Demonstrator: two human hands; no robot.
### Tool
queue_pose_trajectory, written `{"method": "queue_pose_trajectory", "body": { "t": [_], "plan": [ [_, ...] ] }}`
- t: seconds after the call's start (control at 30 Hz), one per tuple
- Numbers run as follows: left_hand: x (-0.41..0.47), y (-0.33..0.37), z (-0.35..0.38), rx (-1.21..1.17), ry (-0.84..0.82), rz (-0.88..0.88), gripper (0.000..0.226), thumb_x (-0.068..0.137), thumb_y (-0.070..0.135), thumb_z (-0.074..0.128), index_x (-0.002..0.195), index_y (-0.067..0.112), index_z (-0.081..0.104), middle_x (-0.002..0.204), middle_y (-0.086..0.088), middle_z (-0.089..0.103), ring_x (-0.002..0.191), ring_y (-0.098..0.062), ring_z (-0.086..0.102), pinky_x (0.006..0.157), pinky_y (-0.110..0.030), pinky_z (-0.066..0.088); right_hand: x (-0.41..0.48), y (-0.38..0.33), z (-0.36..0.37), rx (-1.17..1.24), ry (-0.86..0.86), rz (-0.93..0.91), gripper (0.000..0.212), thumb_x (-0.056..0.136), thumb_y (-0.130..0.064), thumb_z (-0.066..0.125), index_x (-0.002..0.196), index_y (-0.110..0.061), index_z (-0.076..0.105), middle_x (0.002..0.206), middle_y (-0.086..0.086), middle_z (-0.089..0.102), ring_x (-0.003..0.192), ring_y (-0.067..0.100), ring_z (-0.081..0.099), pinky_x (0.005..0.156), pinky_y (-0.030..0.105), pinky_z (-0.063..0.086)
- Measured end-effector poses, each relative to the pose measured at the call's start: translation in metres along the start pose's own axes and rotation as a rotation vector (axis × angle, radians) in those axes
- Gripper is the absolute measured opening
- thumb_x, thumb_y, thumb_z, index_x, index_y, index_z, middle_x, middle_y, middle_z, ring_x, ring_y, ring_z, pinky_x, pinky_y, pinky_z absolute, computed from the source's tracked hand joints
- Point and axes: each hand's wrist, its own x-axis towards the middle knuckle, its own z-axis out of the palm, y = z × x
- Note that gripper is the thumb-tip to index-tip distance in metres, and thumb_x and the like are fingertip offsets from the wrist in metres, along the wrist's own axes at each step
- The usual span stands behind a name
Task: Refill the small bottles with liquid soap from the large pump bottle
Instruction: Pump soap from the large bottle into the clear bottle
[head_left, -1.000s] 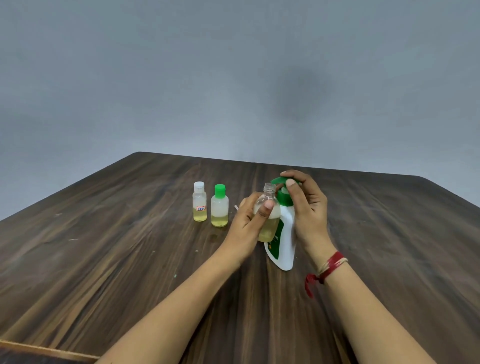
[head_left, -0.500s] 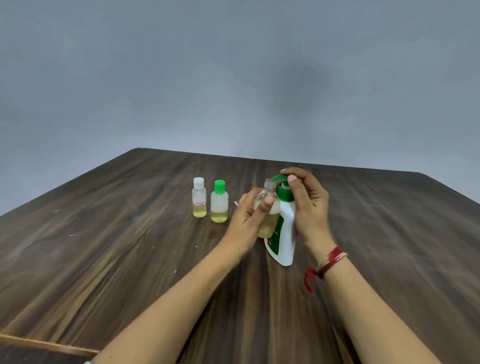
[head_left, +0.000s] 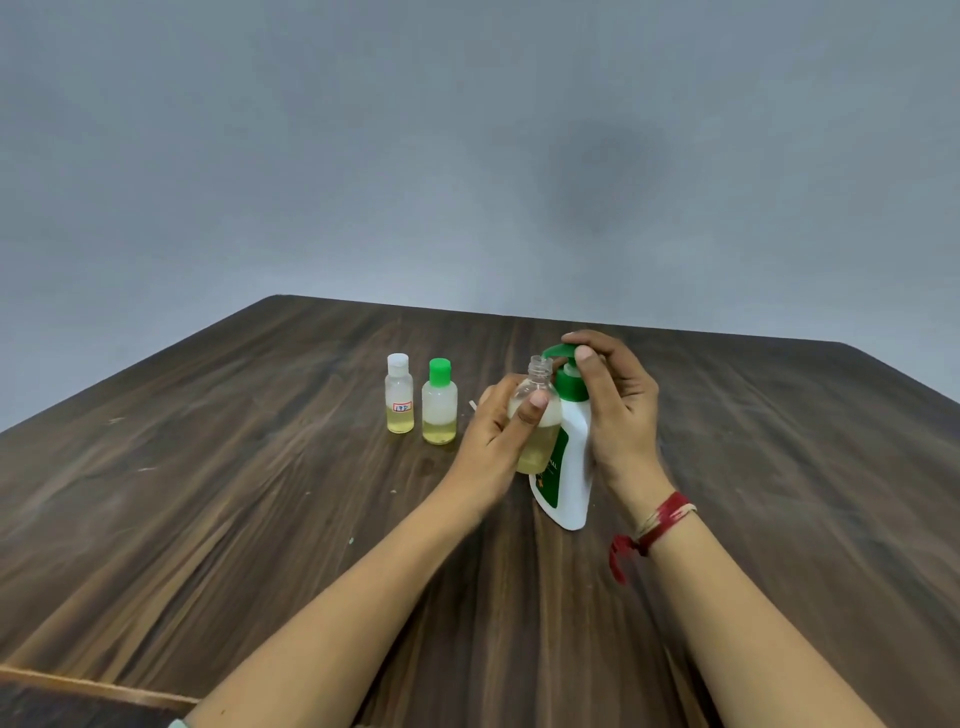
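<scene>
left hand (head_left: 498, 436) grips uncapped bottle (head_left: 540, 447), part-full yellow liquid; right hand (head_left: 618, 410) curled over pump bottle (head_left: 571, 467) green head

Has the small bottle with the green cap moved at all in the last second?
No. The green-capped bottle stands beside the white-capped bottle with the same gap as before.

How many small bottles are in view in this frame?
3. A white-capped bottle and a green-capped bottle stand side by side on the table. An uncapped bottle is held in the left hand at the pump bottle spout. None appears hidden.
</scene>
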Motion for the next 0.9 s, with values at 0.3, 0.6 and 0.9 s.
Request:
{"method": "queue_pose_trajectory", "body": {
  "t": [0.3,0.6,0.9],
  "plan": [
    [0.0001,0.0006,0.0005,-0.015,-0.001,0.006,0.047,0.070,0.083,0.051,0.096,0.045,0.062,0.109,-0.010,0.060,0.112,-0.030,0.054,0.094,-0.040,0.045,-0.0023,-0.0030,-0.0003,0.017,-0.009,0.003,0.013,0.095,-0.020,0.057,0.102,-0.019,0.067,0.095,-0.009,0.071,0.091,0.012,0.067,0.076,0.021,0.053],
    [0.0003,0.0013,0.0002,-0.013,0.004,-0.001,0.046,0.071,0.082,0.051,0.095,0.044,0.061,0.103,-0.005,0.060,0.108,-0.027,0.053,0.093,-0.040,0.044,0.0001,-0.0010,-0.0002,0.005,0.011,0.003,0.015,0.088,-0.025,0.059,0.095,-0.017,0.069,0.090,-0.008,0.072,0.088,0.014,0.067,0.075,0.023,0.053],
    [-0.0003,0.0021,0.0004,0.000,-0.015,0.010,0.046,0.072,0.082,0.050,0.096,0.044,0.062,0.111,-0.015,0.059,0.114,-0.034,0.052,0.100,-0.053,0.043,-0.0008,-0.0018,-0.0004,0.040,0.001,0.019,0.014,0.093,-0.020,0.056,0.100,-0.018,0.068,0.095,-0.006,0.072,0.092,0.014,0.067,0.076,0.023,0.053]
  ]
}}
